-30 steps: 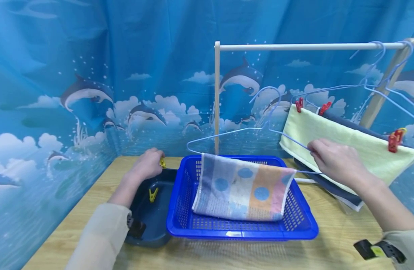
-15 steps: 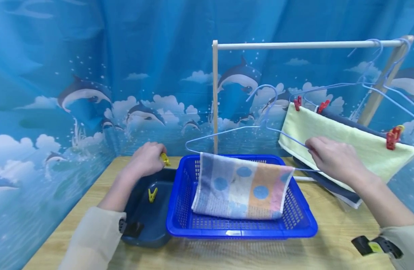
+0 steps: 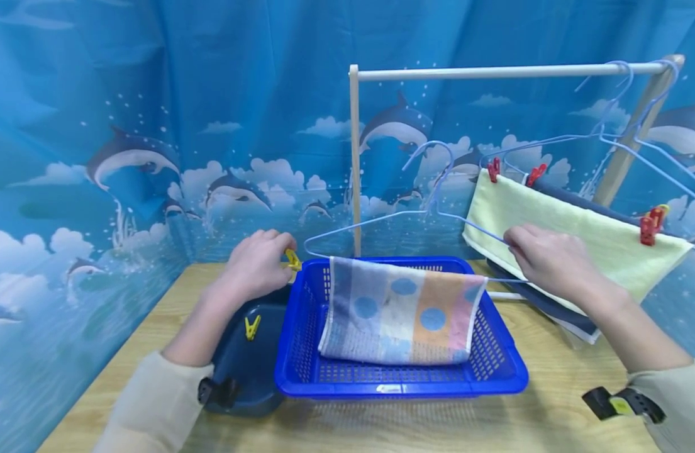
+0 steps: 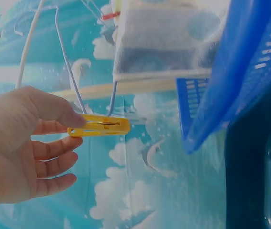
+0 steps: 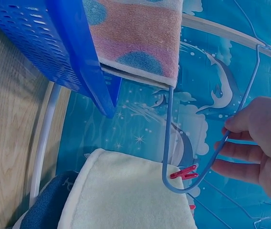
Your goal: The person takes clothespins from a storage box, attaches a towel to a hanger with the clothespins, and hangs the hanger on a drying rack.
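Between thumb and fingertips, my left hand (image 3: 260, 264) pinches a yellow clothespin (image 4: 99, 125), close to the left end of a blue wire hanger (image 3: 375, 219). My right hand (image 3: 551, 261) grips that hanger's right arm; the right wrist view shows the wire (image 5: 243, 102) running under the thumb. Folded over the hanger's bottom bar is a multicoloured towel (image 3: 404, 314) with blue dots, its lower part over the blue basket (image 3: 400, 390). Another yellow clothespin (image 3: 252, 328) lies in the dark basin (image 3: 251, 390) at the left.
A rack with a white rail (image 3: 466, 73) stands behind. Hangers at its right end carry a pale yellow towel (image 3: 562, 226) and a dark towel (image 3: 562, 313), held by red clothespins (image 3: 648, 230). The wooden table (image 3: 126, 358) runs beneath everything.
My left hand has moved up and right from over the basin toward the hanger's left end, bringing the yellow clothespin. My right hand keeps its grip on the hanger. The head view has shifted slightly.
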Action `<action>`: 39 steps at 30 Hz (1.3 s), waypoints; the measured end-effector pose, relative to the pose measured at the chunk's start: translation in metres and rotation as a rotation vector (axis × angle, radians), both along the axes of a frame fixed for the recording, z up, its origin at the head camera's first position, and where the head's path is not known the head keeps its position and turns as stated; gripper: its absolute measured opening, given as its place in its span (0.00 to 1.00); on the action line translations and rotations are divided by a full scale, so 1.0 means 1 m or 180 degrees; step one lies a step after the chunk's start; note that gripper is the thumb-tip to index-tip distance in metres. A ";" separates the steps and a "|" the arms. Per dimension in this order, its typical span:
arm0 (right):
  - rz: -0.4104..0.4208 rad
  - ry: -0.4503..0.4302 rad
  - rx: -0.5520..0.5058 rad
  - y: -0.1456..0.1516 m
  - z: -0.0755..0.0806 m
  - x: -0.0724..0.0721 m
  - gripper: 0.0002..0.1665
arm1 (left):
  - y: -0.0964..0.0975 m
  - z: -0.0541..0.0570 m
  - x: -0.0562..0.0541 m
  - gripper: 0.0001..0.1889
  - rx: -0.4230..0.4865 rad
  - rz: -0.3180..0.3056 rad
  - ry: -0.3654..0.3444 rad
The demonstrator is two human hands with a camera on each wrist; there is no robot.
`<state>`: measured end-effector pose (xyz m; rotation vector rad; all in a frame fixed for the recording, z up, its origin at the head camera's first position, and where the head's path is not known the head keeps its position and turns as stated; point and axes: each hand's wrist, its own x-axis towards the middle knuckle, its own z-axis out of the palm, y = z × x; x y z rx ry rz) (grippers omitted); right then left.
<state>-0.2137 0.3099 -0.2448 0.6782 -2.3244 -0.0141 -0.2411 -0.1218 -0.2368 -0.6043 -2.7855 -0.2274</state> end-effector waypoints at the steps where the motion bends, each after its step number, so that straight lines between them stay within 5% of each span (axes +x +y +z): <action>1: 0.0006 0.0008 -0.0007 0.000 0.000 0.000 0.08 | 0.002 0.001 0.001 0.17 -0.0024 -0.0038 0.0021; 20: 0.0030 0.0042 -0.0012 -0.002 -0.001 0.000 0.08 | 0.039 -0.006 0.022 0.08 -0.0573 -0.0724 0.1128; 39: 0.0046 -0.0008 -0.0002 -0.003 0.003 0.002 0.08 | 0.086 0.001 0.025 0.05 -0.0786 -0.0991 0.1066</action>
